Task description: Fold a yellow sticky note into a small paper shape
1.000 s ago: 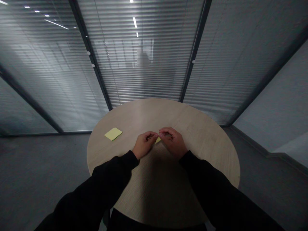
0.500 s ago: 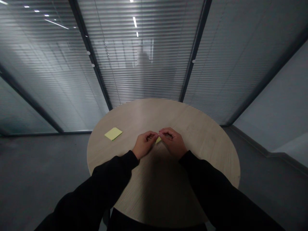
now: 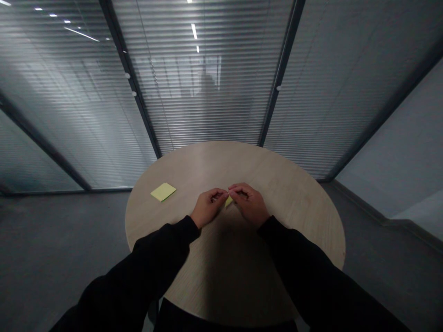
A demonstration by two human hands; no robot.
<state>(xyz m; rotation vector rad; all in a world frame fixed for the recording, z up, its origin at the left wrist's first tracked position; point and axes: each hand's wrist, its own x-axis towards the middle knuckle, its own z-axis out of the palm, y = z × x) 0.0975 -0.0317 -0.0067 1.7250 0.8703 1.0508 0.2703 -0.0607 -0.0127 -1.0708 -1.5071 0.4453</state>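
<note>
The left hand (image 3: 207,207) and the right hand (image 3: 251,205) are held above the round wood-grain bench (image 3: 287,207), close together near its centre. Both hands are in a narrow, curled position, with the fingertips (image 3: 229,191) of each hand meeting at a point.

A small yellow paper piece (image 3: 228,201) is located between the hands, with its upper part hidden behind the fingers. Which hand grips it cannot be determined from this view.

A yellow sticky note (image 3: 163,192) lies flat on the bench, left of the left hand and apart from it. Black sleeves (image 3: 155,258) cover both forearms. A glass partition (image 3: 207,106) with slatted blinds stands beyond the bench.
</note>
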